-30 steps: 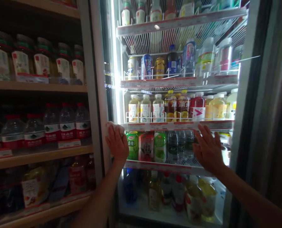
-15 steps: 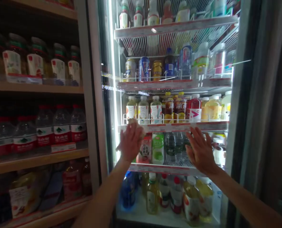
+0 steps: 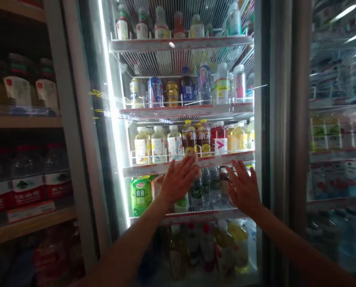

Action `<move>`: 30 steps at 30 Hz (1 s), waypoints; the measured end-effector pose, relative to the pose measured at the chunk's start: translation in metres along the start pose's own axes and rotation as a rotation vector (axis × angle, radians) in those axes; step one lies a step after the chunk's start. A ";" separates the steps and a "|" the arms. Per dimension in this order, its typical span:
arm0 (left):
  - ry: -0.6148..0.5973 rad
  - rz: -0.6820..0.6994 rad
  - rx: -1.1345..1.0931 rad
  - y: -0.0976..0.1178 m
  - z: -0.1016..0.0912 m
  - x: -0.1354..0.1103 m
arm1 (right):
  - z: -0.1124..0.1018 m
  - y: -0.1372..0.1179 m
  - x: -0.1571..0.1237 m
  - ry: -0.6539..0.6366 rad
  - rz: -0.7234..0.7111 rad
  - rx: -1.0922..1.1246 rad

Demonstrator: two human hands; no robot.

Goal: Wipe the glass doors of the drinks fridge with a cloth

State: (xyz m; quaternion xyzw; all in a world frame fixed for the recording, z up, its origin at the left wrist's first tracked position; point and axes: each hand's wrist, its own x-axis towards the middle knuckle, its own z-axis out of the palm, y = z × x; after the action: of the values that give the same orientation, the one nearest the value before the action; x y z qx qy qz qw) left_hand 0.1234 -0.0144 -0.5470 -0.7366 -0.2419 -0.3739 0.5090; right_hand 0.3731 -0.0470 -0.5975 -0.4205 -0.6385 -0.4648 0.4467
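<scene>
My left hand [image 3: 179,179] presses flat on the glass door of a lit drinks fridge [image 3: 178,95], with a small white cloth [image 3: 196,167] under its fingertips. My right hand [image 3: 243,189] rests on the same glass a little to the right, fingers spread, holding nothing. Behind the glass, wire shelves carry bottles and cans. A green bottle of tea drink [image 3: 140,195] stands left of my left hand, and bottled water [image 3: 206,185] stands between my hands. My hands hide part of that row.
Wooden shelves [image 3: 24,121] to the left hold jars and red-capped water bottles [image 3: 28,177]. A dark metal door post [image 3: 281,119] stands right of my right hand, and beyond it a second glass fridge door [image 3: 339,119] shows more drinks.
The view has swung right, bringing the second fridge door into sight. My left hand and the cloth have slid right across the glass, closer to my right hand.
</scene>
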 end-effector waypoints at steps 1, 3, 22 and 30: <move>0.014 -0.043 -0.001 -0.010 -0.002 0.006 | -0.003 0.008 -0.002 0.007 0.013 -0.014; 0.070 -0.224 -0.008 -0.032 -0.005 0.020 | -0.007 0.024 -0.007 0.025 0.044 -0.037; -0.142 0.283 -0.190 0.068 0.035 0.111 | -0.048 0.077 -0.054 0.021 0.135 -0.087; -0.191 0.587 -0.296 0.150 0.057 0.090 | -0.057 0.074 -0.065 0.041 0.184 -0.062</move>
State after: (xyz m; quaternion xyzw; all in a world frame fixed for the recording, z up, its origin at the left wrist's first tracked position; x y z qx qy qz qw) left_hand 0.3055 -0.0184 -0.5726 -0.8724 -0.0094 -0.1716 0.4576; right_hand 0.4701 -0.0941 -0.6343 -0.4814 -0.5731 -0.4499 0.4873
